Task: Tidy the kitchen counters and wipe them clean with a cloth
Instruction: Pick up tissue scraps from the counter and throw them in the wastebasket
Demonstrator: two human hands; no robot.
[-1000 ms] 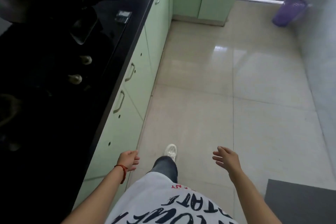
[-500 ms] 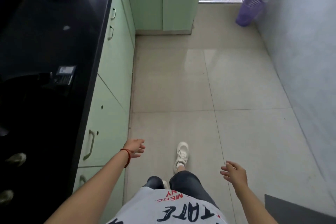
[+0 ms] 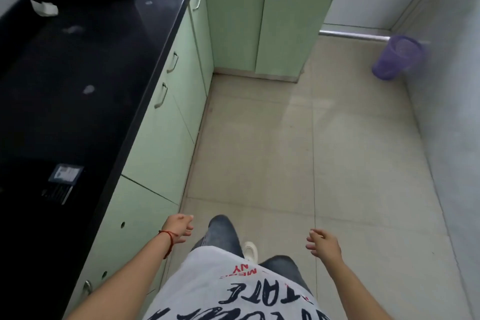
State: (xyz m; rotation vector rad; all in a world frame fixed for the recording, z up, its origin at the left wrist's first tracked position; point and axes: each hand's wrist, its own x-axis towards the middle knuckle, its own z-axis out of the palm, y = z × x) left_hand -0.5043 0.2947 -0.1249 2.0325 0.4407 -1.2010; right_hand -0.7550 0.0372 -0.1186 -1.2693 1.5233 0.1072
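black bench [image 3: 78, 65] shows crumpled paper [image 3: 44, 8] near its far edge; both grips, left [image 3: 179, 227] and right [image 3: 323, 243], hang released, so clear scraps first.

Person in a printed tee [image 3: 207, 283], jeans [image 3: 220, 234] and a white shoe [image 3: 250, 250].
The tee is pale grey with large black lettering and smaller red lettering near the hem. The jeans are dark grey. A thin red string bracelet [image 3: 168, 238] circles the left wrist; both forearms are bare.

Black counter [image 3: 85, 65] along left wall, white scraps [image 3: 44, 8] on top
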